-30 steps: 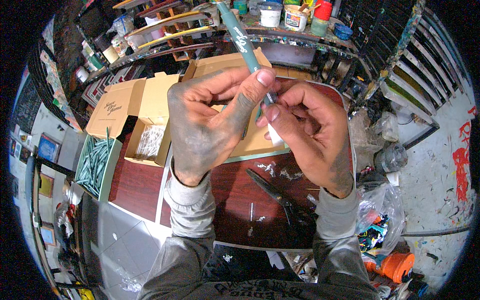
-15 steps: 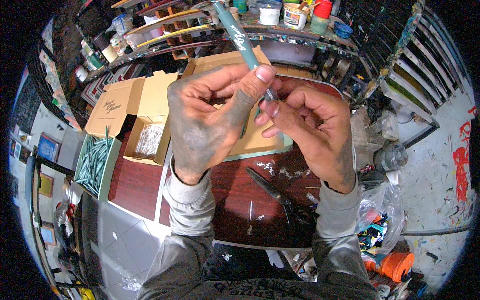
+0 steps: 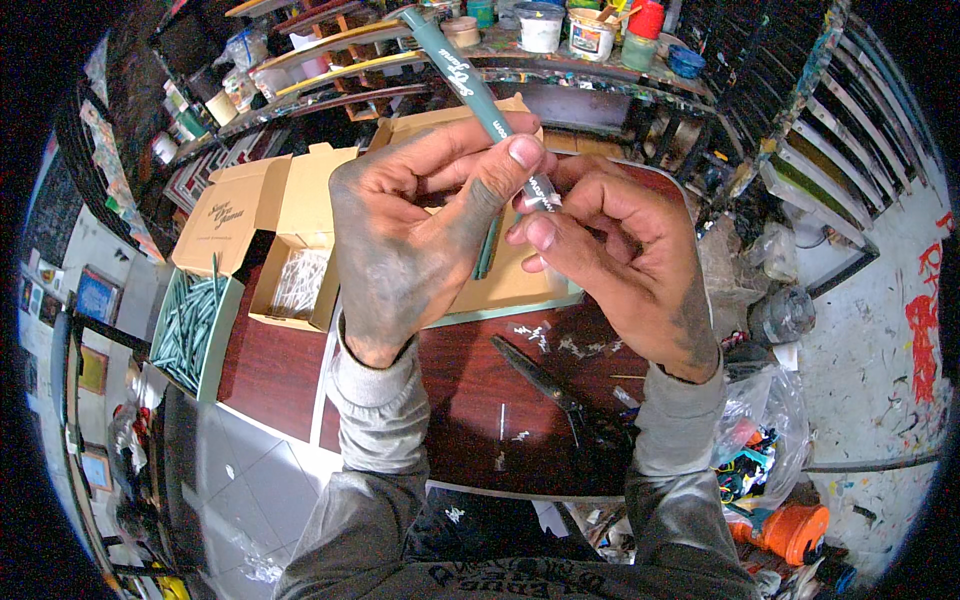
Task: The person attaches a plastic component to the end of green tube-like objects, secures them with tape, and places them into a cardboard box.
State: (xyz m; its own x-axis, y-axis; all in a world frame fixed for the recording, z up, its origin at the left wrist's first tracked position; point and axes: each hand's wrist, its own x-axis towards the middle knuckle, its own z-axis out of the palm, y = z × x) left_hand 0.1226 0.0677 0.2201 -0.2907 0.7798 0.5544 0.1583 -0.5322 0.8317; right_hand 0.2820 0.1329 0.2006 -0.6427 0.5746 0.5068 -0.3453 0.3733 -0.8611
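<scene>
My left hand (image 3: 410,230) is closed on a slim teal pen-like stick (image 3: 455,75) with white lettering, pinching it between thumb and fingers. The stick slants up to the left. At its lower end, my right hand (image 3: 625,250) pinches a small clear film (image 3: 541,190) with white marks. Whether the film still touches the stick is hidden by the fingers. Behind my hands lies an open cardboard box (image 3: 520,285) with a pale green edge. More teal sticks (image 3: 484,258) show in it, beside my left palm.
A box of teal sticks (image 3: 190,320) stands at the left, beside a cardboard box of thin white strips (image 3: 300,282). Black-handled scissors (image 3: 540,378) and white scraps (image 3: 590,347) lie on the dark red table (image 3: 450,400). Paint tubs (image 3: 540,28) line the back shelf.
The stick's upper end has swung left and slightly down. More of the clear film shows between my right fingers, and my right hand has shifted slightly.
</scene>
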